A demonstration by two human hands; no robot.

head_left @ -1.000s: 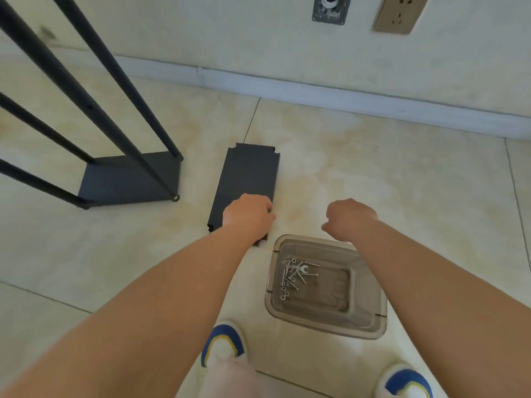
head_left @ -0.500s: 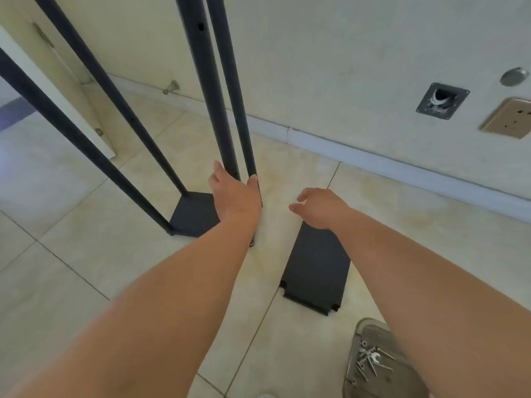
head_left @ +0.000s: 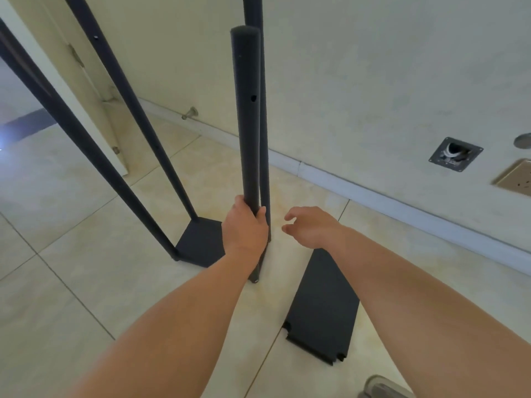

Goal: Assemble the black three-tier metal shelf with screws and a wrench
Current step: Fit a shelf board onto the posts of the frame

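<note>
A pale tiled floor (head_left: 86,297) is spreading under a cream wall (head_left: 359,81), with a white skirting running from ten o'clock down to three o'clock. A door edge (head_left: 94,90) is standing at nine o'clock.

The frame (head_left: 201,245), the largest piece, is standing at ten to twelve o'clock: four black posts rising from a flat black bottom shelf resting on the tiles. The near post (head_left: 247,110) is showing a small screw hole toward its top and a capped end. Only one tier appears fitted, so the job is looking early.

A loose shelf (head_left: 321,308) is lying flat on the floor at five o'clock, well apart from the frame's base, with notched corners at its near edge. A grey tray corner (head_left: 382,389) is peeking in at the bottom edge; its contents are not showing.

The left hand (head_left: 245,228) is wrapping its fingers around the near post low down. The right hand (head_left: 310,228) is hovering just beside it, fingers loosely curled and holding nothing.

The risk probably lies in the tall, lightly braced posts: pulled by one hand, the frame could be tipping or twisting, straining the bottom joints. Dragging it could also be scraping the tiles or knocking the loose shelf. The matte black metal is looking stiff, smooth and slightly slippery to grip.
</note>
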